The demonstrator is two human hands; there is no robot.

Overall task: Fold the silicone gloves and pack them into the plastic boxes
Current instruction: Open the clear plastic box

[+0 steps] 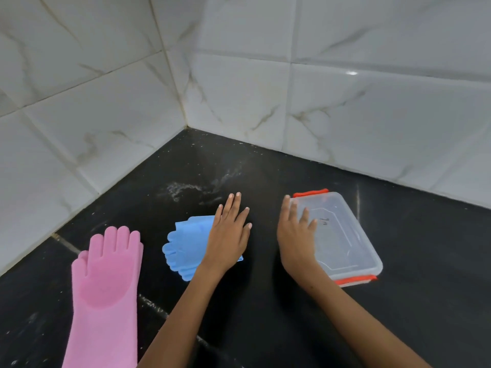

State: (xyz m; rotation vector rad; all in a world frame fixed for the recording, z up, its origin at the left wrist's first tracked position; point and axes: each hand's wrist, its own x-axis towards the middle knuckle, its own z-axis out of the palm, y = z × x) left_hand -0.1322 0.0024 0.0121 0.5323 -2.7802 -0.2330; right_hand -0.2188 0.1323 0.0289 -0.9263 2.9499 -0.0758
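Note:
A folded blue silicone glove (186, 243) lies on the black counter with its fingers pointing left. My left hand (229, 235) lies flat over its right part, fingers straight and spread. A pink silicone glove (106, 282) lies unfolded at the left, fingers pointing away from me, cuff running off the bottom edge. A clear plastic box (345, 240) with a clear lid and red clips sits at the right. My right hand (296, 235) rests on the box's left edge with straight fingers on the lid.
The black counter (265, 314) ends in a corner of white marble-look tiled walls (239, 88) behind and to the left. White dusty smears (186, 188) mark the counter near the corner. Pale seams cross the counter at the left.

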